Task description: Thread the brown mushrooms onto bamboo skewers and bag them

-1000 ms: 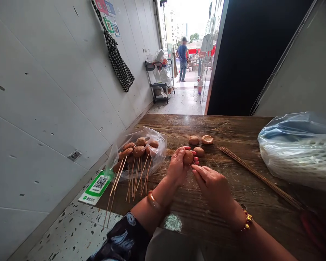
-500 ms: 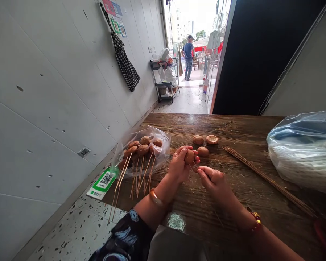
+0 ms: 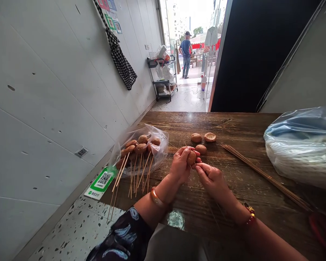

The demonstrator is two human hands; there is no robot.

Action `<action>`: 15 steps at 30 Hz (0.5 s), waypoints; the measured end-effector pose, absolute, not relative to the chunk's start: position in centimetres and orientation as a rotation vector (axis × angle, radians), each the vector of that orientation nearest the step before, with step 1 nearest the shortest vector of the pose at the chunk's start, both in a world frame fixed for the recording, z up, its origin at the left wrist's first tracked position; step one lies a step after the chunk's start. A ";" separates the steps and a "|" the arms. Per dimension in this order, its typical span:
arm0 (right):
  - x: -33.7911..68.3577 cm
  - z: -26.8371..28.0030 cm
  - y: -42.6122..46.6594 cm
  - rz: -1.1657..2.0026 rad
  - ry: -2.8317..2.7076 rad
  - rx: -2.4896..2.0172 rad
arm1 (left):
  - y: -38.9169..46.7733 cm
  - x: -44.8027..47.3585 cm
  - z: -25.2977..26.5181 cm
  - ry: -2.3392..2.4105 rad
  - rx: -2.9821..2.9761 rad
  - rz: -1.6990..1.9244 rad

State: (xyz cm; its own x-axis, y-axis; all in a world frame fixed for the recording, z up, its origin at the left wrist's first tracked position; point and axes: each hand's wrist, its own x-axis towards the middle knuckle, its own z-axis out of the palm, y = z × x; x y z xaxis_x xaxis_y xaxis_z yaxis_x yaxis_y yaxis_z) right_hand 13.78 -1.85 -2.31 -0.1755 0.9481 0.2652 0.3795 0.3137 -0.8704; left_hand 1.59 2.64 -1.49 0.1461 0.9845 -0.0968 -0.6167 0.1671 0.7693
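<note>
My left hand (image 3: pixel 180 165) is closed around a brown mushroom cap (image 3: pixel 191 158). Just below and to its right, my right hand (image 3: pixel 209 175) pinches a thin bamboo skewer against the mushroom's lower edge. A second thin stick end shows under the cap; how deep the sticks run inside is hidden. Beyond my hands lie three loose mushrooms: one cap (image 3: pixel 201 149) close to my left fingers, another (image 3: pixel 196 137) behind it, and an upturned one (image 3: pixel 210 137) showing its pale underside. Left of my hands, several skewered mushrooms (image 3: pixel 141 148) rest in a clear plastic bag (image 3: pixel 163 143), sticks pointing toward me.
A bundle of bamboo skewers (image 3: pixel 260 173) lies on the wooden table (image 3: pixel 176 121) at right, near a large plastic bag (image 3: pixel 301 152) of white contents. Red handles (image 3: pixel 319 226) show at lower right. A QR-code card (image 3: pixel 100 184) sits at the left edge. A person stands outside the doorway.
My right hand has moved closer to the mushroom, and less of the skewer shows between its fingers and the cap. The whole view has shifted slightly.
</note>
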 end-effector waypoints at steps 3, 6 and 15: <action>13.6 -2.3 -1.8 1.071 -1.654 -1.185 | 2.7 1.4 -1.2 0.694 0.647 1.315; 13.5 -2.3 -1.9 1.237 -1.601 -1.181 | 2.7 1.3 -1.0 0.701 0.659 1.352; 13.1 -2.7 -2.4 1.424 -1.444 -1.101 | 2.4 1.4 -1.0 0.663 0.631 1.310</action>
